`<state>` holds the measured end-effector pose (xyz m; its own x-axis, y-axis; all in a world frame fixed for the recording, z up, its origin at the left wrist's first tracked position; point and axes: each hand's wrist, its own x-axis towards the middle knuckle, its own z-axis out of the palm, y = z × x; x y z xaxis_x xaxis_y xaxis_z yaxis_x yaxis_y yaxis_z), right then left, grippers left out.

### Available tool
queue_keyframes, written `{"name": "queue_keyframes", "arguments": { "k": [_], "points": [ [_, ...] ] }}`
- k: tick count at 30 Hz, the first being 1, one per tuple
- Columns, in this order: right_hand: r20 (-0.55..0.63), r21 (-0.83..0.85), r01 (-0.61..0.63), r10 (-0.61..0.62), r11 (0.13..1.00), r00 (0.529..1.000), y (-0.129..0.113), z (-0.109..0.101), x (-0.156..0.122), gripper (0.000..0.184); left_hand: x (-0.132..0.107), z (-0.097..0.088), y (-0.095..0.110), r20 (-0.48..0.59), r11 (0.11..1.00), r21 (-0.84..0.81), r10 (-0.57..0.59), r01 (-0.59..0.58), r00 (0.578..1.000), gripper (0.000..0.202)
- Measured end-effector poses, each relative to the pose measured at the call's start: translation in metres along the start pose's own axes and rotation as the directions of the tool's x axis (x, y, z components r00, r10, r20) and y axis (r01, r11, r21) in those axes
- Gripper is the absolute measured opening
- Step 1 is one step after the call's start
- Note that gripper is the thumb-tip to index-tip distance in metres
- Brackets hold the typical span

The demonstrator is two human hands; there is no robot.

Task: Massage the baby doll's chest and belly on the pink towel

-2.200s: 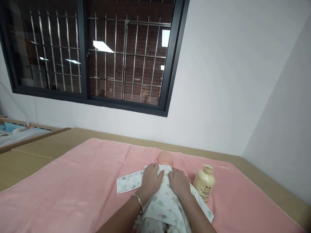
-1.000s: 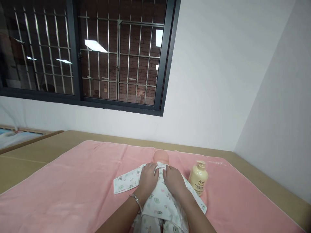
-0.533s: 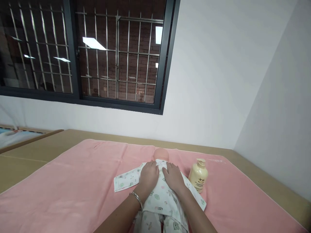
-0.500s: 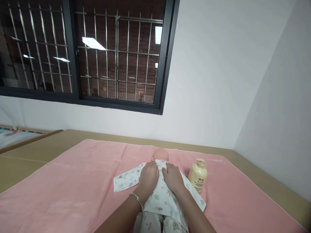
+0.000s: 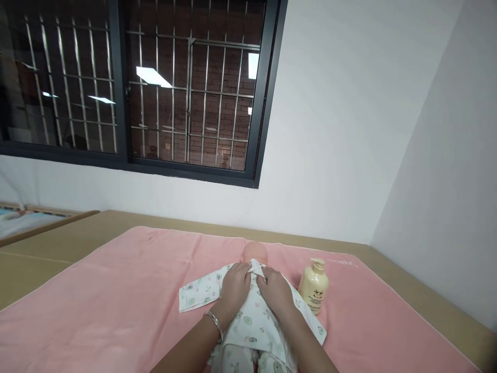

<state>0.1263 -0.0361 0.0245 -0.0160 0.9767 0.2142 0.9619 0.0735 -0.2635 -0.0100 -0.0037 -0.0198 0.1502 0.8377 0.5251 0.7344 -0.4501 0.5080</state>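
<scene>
A baby doll lies on its back on a pink towel (image 5: 116,300), its bald head (image 5: 254,253) pointing away from me. It wears a white printed garment (image 5: 248,326) whose left sleeve (image 5: 196,292) is spread flat on the towel. My left hand (image 5: 235,287), with a silver bangle at the wrist, rests palm-down on the doll's chest. My right hand (image 5: 276,291) lies beside it on the chest, fingers flat and close together near the collar.
A cream pump bottle (image 5: 313,287) stands on the towel just right of the doll. The towel covers a tan table (image 5: 58,243) against a white wall. A barred dark window (image 5: 155,88) is above. Another bed edge (image 5: 23,220) shows far left.
My hands stay on the doll's chest, shifting slightly toward the collar. The camera view drifted a little; the bottle has not moved.
</scene>
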Motion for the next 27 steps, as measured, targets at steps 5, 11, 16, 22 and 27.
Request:
{"name": "queue_keyframes", "arguments": {
  "k": [5,11,16,22,27],
  "points": [
    [-0.082,-0.052,-0.090,0.086,0.995,0.993,-0.008,0.003,-0.005,0.036,-0.004,-0.005,0.006,-0.058,0.966,0.158,-0.195,0.202,0.979,0.027],
    [-0.077,0.080,0.051,-0.045,0.995,0.996,0.010,0.011,0.013,0.048,0.005,-0.002,-0.006,0.053,0.998,0.043,-0.044,0.041,0.998,0.033],
    [-0.116,0.040,0.047,-0.042,0.998,0.992,0.007,0.008,0.005,0.038,0.003,0.012,-0.011,-0.066,0.998,-0.055,0.029,-0.033,0.997,0.033],
    [-0.153,-0.013,-0.076,0.073,0.997,0.985,0.006,0.013,0.001,0.040,0.000,0.014,-0.013,-0.098,0.993,0.055,-0.103,0.109,0.990,0.031],
    [-0.091,0.039,0.075,-0.071,0.996,0.993,0.012,0.011,0.014,0.047,0.006,0.003,-0.012,0.074,1.000,0.012,-0.019,0.018,0.997,0.041]
  ]
}}
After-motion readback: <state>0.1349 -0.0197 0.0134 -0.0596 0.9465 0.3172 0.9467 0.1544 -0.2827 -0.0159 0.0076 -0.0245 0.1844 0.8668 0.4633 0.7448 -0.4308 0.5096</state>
